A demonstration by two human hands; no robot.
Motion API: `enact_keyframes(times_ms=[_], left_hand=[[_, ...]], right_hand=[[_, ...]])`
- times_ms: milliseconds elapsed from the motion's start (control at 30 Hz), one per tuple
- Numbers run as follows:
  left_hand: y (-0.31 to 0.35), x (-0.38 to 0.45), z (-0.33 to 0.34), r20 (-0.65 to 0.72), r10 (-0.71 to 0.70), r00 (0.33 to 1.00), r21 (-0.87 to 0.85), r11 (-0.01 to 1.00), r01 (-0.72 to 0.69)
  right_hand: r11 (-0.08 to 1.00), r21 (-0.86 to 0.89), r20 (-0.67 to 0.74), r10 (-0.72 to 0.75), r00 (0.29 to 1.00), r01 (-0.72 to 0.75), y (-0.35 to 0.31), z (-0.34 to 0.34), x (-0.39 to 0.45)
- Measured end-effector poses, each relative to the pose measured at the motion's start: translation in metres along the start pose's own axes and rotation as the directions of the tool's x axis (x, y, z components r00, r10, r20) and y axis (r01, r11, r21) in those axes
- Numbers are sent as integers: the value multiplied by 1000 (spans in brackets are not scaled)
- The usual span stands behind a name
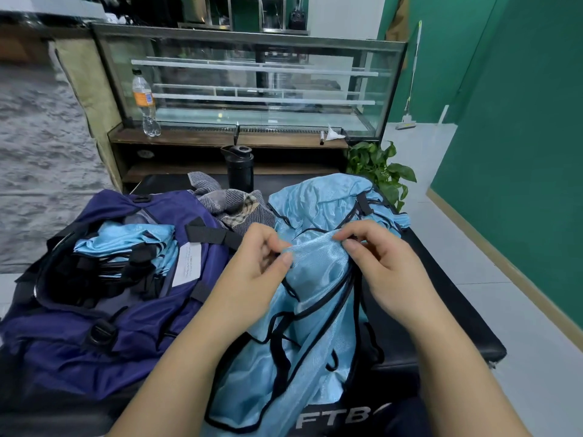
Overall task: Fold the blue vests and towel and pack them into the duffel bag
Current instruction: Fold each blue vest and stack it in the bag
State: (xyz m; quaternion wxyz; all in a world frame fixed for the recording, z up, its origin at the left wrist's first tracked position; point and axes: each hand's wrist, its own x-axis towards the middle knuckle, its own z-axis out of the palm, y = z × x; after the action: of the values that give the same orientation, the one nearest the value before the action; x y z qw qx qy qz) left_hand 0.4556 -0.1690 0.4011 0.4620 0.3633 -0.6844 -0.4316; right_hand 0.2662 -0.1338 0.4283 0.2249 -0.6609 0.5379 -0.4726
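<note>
Pinching the top hem of a blue vest [318, 279] with both my left hand [252, 263] and right hand [378, 263], fingers curled on the fabric, probably to square it for folding. I am keeping the duffel bag [104, 310] open just left of my hands, folded vests inside; towel [233, 206] waiting beyond them on the bench [441, 304].

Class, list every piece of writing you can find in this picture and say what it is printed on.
"FTB", cut off by a vest: white letters on the dark surface at the bottom edge.
White label on the duffel bag: print too small to read.
Orange label on the plastic bottle: too blurred to read.
</note>
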Motion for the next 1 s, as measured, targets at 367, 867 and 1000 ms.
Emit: enact_keyframes(times_ms=[367,867,1000], left_hand=[[1,-3,0,-7,77,997,386,920,-69],[13,-4,4,64,118,991,415,900,-134],[18,-4,6,19,151,988,400,905,-146]], right_hand=[[998,-16,5,65,998,-65,3,3,1],[993,-61,2,100,995,-99,0,-2,3],[994,-72,3,77,997,-76,-7,-5,1]])
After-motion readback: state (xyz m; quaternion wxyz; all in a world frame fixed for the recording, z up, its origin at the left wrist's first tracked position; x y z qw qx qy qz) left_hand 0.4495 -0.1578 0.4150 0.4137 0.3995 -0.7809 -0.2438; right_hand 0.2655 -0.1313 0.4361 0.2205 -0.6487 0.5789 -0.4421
